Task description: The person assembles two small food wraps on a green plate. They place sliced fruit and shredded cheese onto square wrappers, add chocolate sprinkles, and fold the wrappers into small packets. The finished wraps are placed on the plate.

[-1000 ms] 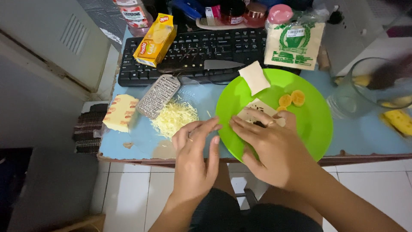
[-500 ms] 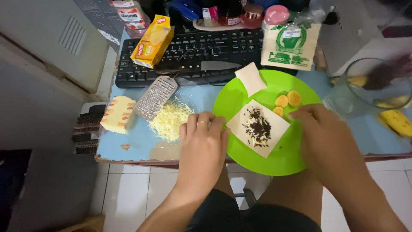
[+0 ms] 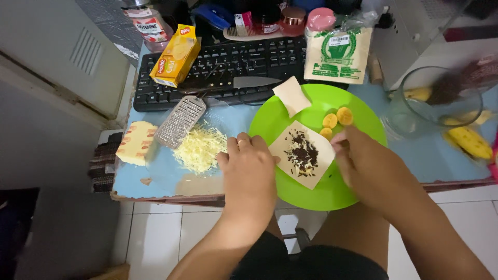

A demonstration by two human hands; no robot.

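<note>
A round green plate [image 3: 337,191] lies on the blue table. On it sits a pale square wrapper [image 3: 287,142] topped with dark chocolate sprinkles [image 3: 301,153]. Banana slices [image 3: 336,117] rest at the plate's far side, and a second wrapper [image 3: 291,95] overhangs its far rim. My left hand [image 3: 249,173] rests knuckles-up at the plate's left rim, fingers curled, beside the wrapper's left corner. My right hand [image 3: 365,163] hovers over the plate's right half, fingertips near the closest banana slice and the wrapper's right edge. Neither hand visibly holds anything.
A heap of grated cheese [image 3: 199,148], a metal grater [image 3: 180,121] and a cheese block [image 3: 136,143] lie to the left. Behind stand a black keyboard [image 3: 228,70] with a knife [image 3: 236,82], a yellow box [image 3: 175,55] and a paper bag [image 3: 337,55]. A glass bowl [image 3: 433,103] is at right.
Both hands lifted off the wrapper, baring the sprinkles. The right hand swung out to the right, then came back toward the banana slices. The left hand settled at the plate's left rim.
</note>
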